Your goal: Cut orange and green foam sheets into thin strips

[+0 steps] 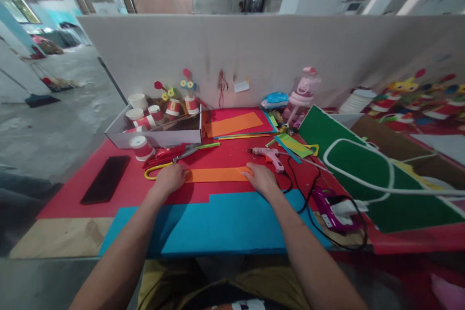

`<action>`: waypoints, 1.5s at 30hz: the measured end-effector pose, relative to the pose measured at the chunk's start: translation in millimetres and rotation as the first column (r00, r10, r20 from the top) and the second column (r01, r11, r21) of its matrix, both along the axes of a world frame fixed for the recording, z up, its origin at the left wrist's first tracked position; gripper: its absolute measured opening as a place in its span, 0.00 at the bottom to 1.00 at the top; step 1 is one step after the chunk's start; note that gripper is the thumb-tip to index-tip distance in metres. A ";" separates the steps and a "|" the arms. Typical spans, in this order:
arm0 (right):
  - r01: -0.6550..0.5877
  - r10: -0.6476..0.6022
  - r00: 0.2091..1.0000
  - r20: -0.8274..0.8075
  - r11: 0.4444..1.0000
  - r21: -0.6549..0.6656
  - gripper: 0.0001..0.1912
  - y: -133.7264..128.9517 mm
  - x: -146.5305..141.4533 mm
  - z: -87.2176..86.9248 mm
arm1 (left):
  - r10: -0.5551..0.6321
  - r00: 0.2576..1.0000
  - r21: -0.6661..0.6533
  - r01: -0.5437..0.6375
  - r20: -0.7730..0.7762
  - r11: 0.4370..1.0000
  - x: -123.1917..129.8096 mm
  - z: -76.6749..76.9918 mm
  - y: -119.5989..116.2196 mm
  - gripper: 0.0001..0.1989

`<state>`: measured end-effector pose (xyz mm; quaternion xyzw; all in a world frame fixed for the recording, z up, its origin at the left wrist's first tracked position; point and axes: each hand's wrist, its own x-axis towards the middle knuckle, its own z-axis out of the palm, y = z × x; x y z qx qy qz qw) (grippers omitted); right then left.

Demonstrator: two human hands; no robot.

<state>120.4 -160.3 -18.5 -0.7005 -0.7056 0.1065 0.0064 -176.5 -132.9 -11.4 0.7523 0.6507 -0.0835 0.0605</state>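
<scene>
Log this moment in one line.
left hand: holds orange strip, left end | right hand: holds right end | pink glue gun: lying unheld

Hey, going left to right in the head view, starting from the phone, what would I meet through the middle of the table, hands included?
Phone, red-and-white cup, left hand, orange strip, right hand, purple box.

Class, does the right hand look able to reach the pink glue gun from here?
Probably yes: the glue gun lies just beyond the right hand with nothing visible between, though that hand now holds the orange strip.
</scene>
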 end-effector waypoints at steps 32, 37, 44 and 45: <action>0.004 -0.006 1.000 0.014 0.990 0.139 0.23 -3.2 -5.2 -9.8 | -0.044 0.992 0.263 0.074 -0.118 0.962 1.0 -6.6 -16.1 0.19; -0.135 0.095 0.986 0.134 0.934 0.330 0.25 -5.1 -7.3 -18.0 | -0.267 0.937 0.403 0.338 -0.224 0.850 -5.2 -11.1 -15.4 0.28; -0.266 0.277 0.961 -0.018 0.937 0.227 0.21 -5.9 -8.8 -18.5 | -0.511 0.842 0.343 0.538 -0.174 0.770 -5.1 -13.4 -15.6 0.34; -0.270 0.282 0.959 -0.028 0.938 0.215 0.20 -5.7 -7.9 -18.0 | -0.517 0.843 0.328 0.536 -0.150 0.778 -5.1 -13.3 -15.2 0.35</action>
